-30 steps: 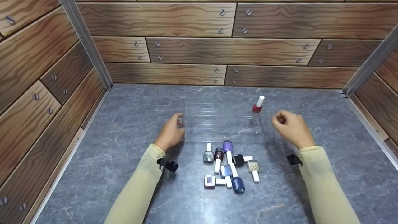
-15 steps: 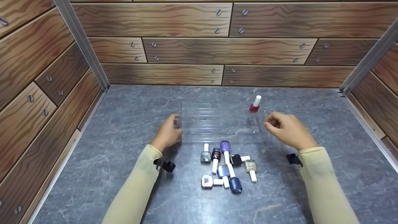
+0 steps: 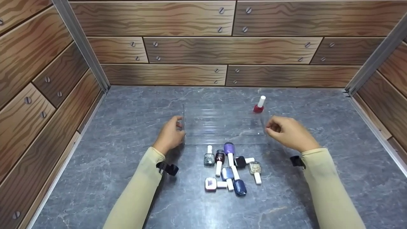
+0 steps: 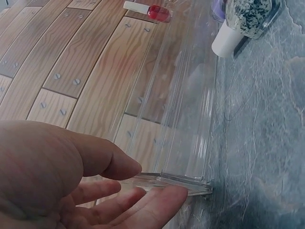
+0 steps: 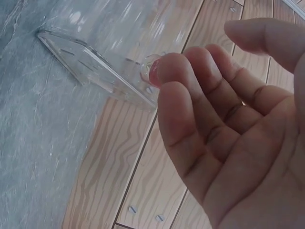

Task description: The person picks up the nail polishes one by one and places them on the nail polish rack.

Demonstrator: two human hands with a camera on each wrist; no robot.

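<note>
Little tension is shown by the left hand (image 3: 168, 133): its fingers are loosely bent, the thumb held apart, beside the left end of a clear plastic container (image 3: 219, 124). Whether that wall is touched cannot be told. The container is framed between the fingers of both hands. On the near side of those fingers, left to right, are strewn a speckled grey bottle (image 3: 209, 160), a white bottle (image 3: 210, 184), a dark red bottle (image 3: 219, 156), a pale blue bottle (image 3: 227, 173), a purple bottle (image 3: 229, 148), a black bottle (image 3: 240, 162), a navy bottle (image 3: 239, 188) and a gold-flecked bottle (image 3: 254, 167). Just beyond and left of the right fingertips, a bright red bottle (image 3: 258, 109) is seen at the container's far right corner; whether inside or behind cannot be told. The right hand (image 3: 289, 132) has been brought closer to the container's right end than a second ago; its fingers are curled loosely around nothing. The container and bottles are left unshifted.
</note>
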